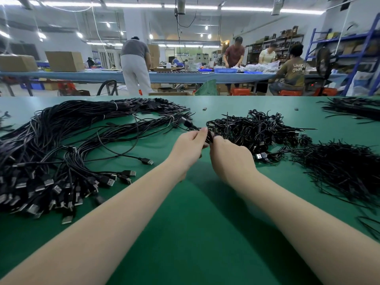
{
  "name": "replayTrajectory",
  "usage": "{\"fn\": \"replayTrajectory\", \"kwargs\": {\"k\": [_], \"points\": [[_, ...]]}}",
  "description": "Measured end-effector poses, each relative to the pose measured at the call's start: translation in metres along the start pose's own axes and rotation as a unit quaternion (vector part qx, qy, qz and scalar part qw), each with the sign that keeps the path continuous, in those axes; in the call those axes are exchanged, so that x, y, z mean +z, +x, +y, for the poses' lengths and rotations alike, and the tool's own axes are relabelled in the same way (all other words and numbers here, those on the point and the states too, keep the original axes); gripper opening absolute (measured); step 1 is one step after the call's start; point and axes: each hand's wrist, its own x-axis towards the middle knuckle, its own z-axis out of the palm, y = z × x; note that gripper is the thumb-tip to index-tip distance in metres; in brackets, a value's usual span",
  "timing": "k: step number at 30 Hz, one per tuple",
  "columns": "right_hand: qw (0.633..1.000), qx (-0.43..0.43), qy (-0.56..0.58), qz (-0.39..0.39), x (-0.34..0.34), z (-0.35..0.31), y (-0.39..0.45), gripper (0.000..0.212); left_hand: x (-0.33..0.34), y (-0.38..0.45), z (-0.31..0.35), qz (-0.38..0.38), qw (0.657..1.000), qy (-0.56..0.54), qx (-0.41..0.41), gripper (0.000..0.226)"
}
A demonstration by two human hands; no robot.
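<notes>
In the head view, above the green table [195, 223], the left hand [188, 150] and right hand [230, 159] meet, fingers curled, both pinching a small coiled black cable [210, 136] between their fingertips, beside the pile of coiled cables [257, 128].

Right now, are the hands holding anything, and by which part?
The left hand and the right hand each pinch a small coiled black cable, at opposite sides of its coil.

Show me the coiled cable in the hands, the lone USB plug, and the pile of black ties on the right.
coiled cable [210, 137]: head view, on its visible dark loops.
lone USB plug [146, 161]: head view, on its black housing.
pile of black ties [339, 167]: head view, middle of the heap.
</notes>
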Motion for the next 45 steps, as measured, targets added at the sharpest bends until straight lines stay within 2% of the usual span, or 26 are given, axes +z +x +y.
{"fn": "replayTrajectory", "kwargs": {"k": [2, 3, 5, 6, 8, 10, 11, 13, 16, 18, 20, 23, 24, 25, 27, 29, 31, 33, 35, 36, 37, 41, 45], "points": [[1.000, -0.001, -0.009, -0.027, 0.010, 0.019, -0.001, 0.011, -0.007, -0.001, -0.011, 0.022, 0.989, 0.138, 0.040, 0.035], [0.999, -0.006, -0.016, -0.038, 0.014, 0.028, -0.002, 0.009, -0.011, -0.002, -0.017, 0.054, 0.963, 0.245, 0.096, 0.031], [0.999, -0.012, 0.005, -0.050, 0.019, 0.041, -0.001, 0.009, -0.018, -0.005, -0.029, 0.097, 0.872, 0.419, 0.233, 0.024], [0.998, -0.023, 0.018, -0.052, 0.020, 0.042, 0.000, 0.009, -0.019, -0.006, -0.034, 0.090, 0.835, 0.466, 0.277, 0.031], [0.996, -0.073, 0.023, -0.043, 0.021, 0.038, 0.001, 0.012, -0.020, -0.004, -0.039, 0.059, 0.773, 0.544, 0.320, 0.048], [0.990, -0.130, 0.019, -0.048, 0.019, 0.033, 0.001, 0.017, -0.020, -0.003, -0.038, 0.051, 0.691, 0.614, 0.378, 0.039], [0.987, -0.141, 0.023, -0.068, 0.018, 0.031, 0.000, 0.017, -0.021, -0.002, -0.036, 0.051, 0.666, 0.625, 0.404, 0.029], [0.982, -0.138, 0.033, -0.124, 0.017, 0.028, 0.002, 0.016, -0.021, -0.001, -0.034, 0.042, 0.649, 0.631, 0.422, 0.022], [0.975, -0.152, 0.005, -0.164, 0.009, 0.027, 0.009, 0.014, -0.017, 0.000, -0.033, 0.043, 0.642, 0.639, 0.422, 0.032], [0.968, -0.205, -0.069, -0.126, -0.003, 0.033, 0.011, 0.013, -0.011, 0.000, -0.032, 0.067, 0.622, 0.657, 0.420, 0.032], [0.938, -0.290, -0.189, -0.034, -0.015, 0.045, 0.012, 0.015, -0.006, -0.001, -0.030, 0.079, 0.612, 0.667, 0.418, 0.033], [0.882, -0.348, -0.307, 0.086, -0.031, 0.059, 0.012, 0.020, 0.004, -0.007, -0.028, 0.079, 0.647, 0.646, 0.397, 0.031], [0.877, -0.350, -0.319, 0.081, -0.035, 0.062, 0.013, 0.027, 0.007, -0.010, -0.030, 0.074, 0.677, 0.633, 0.368, 0.027], [0.882, -0.343, -0.318, 0.060, -0.039, 0.068, 0.015, 0.039, 0.008, -0.009, -0.035, 0.067, 0.724, 0.609, 0.316, 0.025], [0.917, -0.251, -0.308, 0.032, -0.053, 0.084, 0.022, 0.065, 0.005, -0.007, -0.043, 0.044, 0.825, 0.524, 0.207, 0.026], [0.950, -0.095, -0.291, 0.059, -0.072, 0.111, 0.029, 0.068, 0.000, -0.004, -0.048, 0.044, 0.877, 0.453, 0.155, 0.030], [0.963, 0.033, -0.268, 0.018, -0.085, 0.146, 0.029, 0.044, -0.001, -0.003, -0.048, 0.042, 0.893, 0.424, 0.144, 0.033], [0.950, 0.139, -0.256, -0.114, -0.090, 0.178, 0.021, 0.024, 0.000, -0.002, -0.048, 0.035, 0.902, 0.408, 0.135, 0.036], [0.913, 0.202, -0.257, -0.245, -0.085, 0.201, 0.006, 0.034, 0.000, 0.000, -0.048, 0.029, 0.907, 0.401, 0.123, 0.036], [0.901, 0.218, -0.254, -0.276, -0.081, 0.209, -0.003, 0.040, 0.000, 0.001, -0.048, 0.023, 0.911, 0.396, 0.117, 0.036], [0.903, 0.222, -0.247, -0.273, -0.078, 0.214, -0.012, 0.042, -0.001, 0.001, -0.048, 0.017, 0.914, 0.390, 0.111, 0.036], [0.931, 0.194, -0.251, -0.182, -0.069, 0.218, -0.028, 0.034, -0.002, 0.001, -0.045, -0.007, 0.927, 0.365, 0.089, 0.037], [0.923, 0.196, -0.263, -0.202, -0.071, 0.213, -0.026, 0.026, -0.008, 0.000, -0.041, -0.029, 0.950, 0.305, 0.065, 0.037]]}}
